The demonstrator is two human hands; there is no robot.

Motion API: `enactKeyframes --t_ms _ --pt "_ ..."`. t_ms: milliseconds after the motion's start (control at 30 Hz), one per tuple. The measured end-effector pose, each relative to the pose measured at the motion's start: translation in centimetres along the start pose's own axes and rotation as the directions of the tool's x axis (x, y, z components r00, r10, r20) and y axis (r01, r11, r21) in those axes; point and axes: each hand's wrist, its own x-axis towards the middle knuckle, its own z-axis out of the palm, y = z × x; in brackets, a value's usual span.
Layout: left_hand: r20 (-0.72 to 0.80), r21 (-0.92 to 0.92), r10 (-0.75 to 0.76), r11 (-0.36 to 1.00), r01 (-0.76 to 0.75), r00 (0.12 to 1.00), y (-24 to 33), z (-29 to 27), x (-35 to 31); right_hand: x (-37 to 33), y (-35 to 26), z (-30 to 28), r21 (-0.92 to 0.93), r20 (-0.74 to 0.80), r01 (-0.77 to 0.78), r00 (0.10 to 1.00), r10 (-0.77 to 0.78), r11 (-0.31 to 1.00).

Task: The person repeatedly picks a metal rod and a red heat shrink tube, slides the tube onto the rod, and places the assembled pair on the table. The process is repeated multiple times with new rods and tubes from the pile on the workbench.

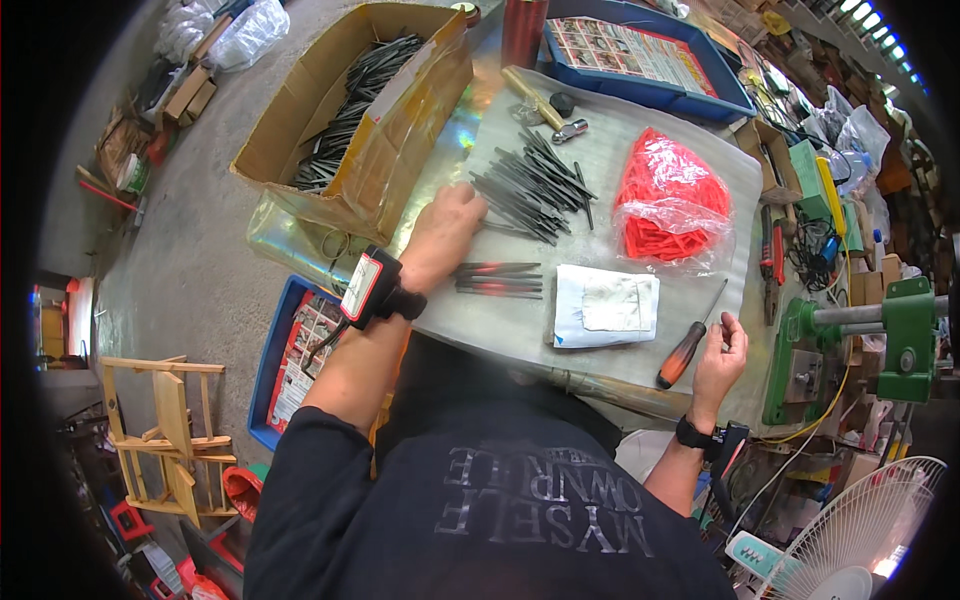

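Note:
My left hand [450,226] rests at the left end of a loose pile of thin dark metal strips [535,185], which look like small files. Its fingers are curled, and what they may hold is hidden. Just below it lies a small row of similar strips [500,281], some with a reddish sheen. My right hand [722,362] lies at the table's near right, fingers loosely bent and apart, with nothing visible in it. Beside it is a screwdriver [683,354] with an orange and black handle. A white paper pad with a cloth-like piece [615,303] sits between the hands.
A cardboard box [400,150] full of dark strips stands at the left. Beyond the pile lies a hammer [545,108]. A clear bag of red pieces [675,195] and a blue tray [650,92] are farther right. A green press [800,365] flanks the table; a fan [860,530] stands nearer.

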Motion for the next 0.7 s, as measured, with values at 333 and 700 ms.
enactKeyframes --t_ms 333,700 --pt "0.010 -0.421 0.087 0.904 -0.075 0.996 8.0 -3.6 -1.4 -1.8 -6.6 1.3 0.343 0.256 0.169 0.930 -0.265 0.924" --pt "0.407 -0.913 -0.161 -0.037 0.406 0.899 14.0 -2.6 -2.2 -2.6 -10.1 2.7 0.483 0.433 0.241 0.770 -0.469 0.842"
